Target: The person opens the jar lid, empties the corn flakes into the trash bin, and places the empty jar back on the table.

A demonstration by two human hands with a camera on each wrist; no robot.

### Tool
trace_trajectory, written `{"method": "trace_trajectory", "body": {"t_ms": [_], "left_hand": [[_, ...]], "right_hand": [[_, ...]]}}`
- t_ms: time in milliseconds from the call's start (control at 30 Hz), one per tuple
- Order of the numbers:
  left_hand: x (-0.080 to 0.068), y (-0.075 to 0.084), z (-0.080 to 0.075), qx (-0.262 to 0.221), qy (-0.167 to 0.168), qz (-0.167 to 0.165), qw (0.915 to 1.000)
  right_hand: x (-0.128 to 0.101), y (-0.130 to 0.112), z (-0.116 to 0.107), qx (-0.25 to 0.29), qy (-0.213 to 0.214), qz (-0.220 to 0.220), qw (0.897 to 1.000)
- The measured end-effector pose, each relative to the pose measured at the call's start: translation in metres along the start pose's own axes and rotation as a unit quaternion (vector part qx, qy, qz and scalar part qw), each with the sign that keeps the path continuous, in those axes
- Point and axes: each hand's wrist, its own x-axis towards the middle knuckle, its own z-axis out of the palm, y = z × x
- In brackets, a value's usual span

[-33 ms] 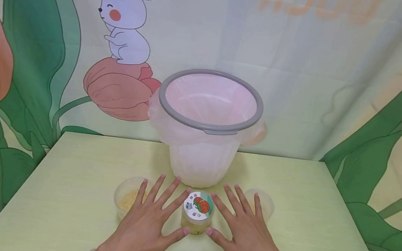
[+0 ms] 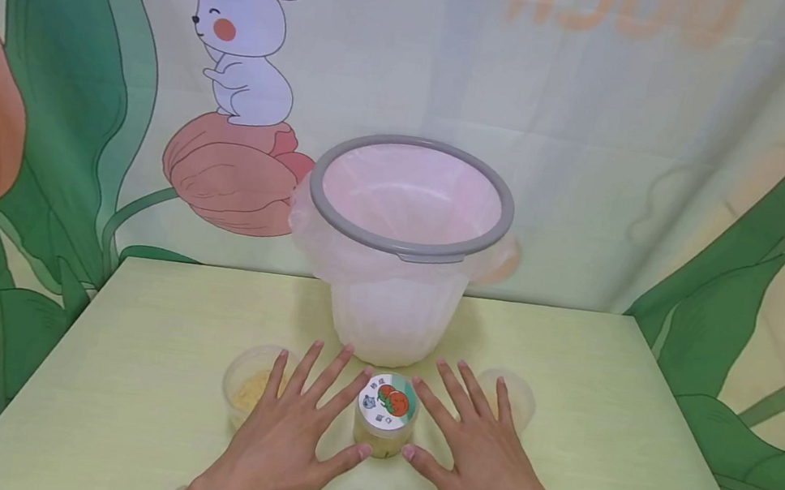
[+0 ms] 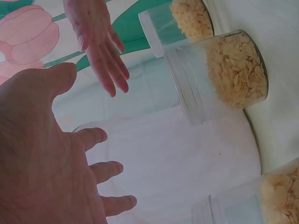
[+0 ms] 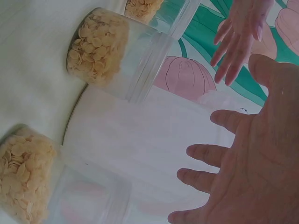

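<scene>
Both hands are spread with fingers straight and hold nothing. My left hand is to the left of a clear jar whose round white lid has orange fruit printed on it. Across from it, my right hand is on the jar's right side, with both thumbs near its base. Pale yellow flakes fill the lower part of this middle jar. A second clear jar of flakes is partly covered by the left hand's fingers. Behind the right fingers stands a third such jar, whose flakes show in the right wrist view.
A pale bin with a grey rim ring and a pinkish plastic liner stands behind the jars at the table's back. The light green table ends against a printed cloth with a rabbit and tulips.
</scene>
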Motion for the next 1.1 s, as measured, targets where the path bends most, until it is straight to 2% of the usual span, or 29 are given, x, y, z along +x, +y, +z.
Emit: {"method": "trace_trajectory", "body": {"t_ms": [333,600,867,1100], "left_hand": [[-0.003,0.001,0.002,-0.004,-0.007,0.001,1.0],[-0.004,0.002,0.001,-0.005,0.002,0.004,1.0],[-0.003,0.002,0.0,0.001,0.004,0.004,1.0],[-0.002,0.002,-0.002,-0.003,0.02,0.006,0.9998]], "right_hand": [[-0.003,0.001,0.001,-0.001,-0.004,0.008,1.0],[-0.003,0.003,-0.003,0.001,0.017,0.007,1.0],[-0.002,0.016,-0.012,-0.011,0.013,0.029,0.999],[-0.002,0.029,-0.02,-0.013,0.02,0.043,0.999]]}}
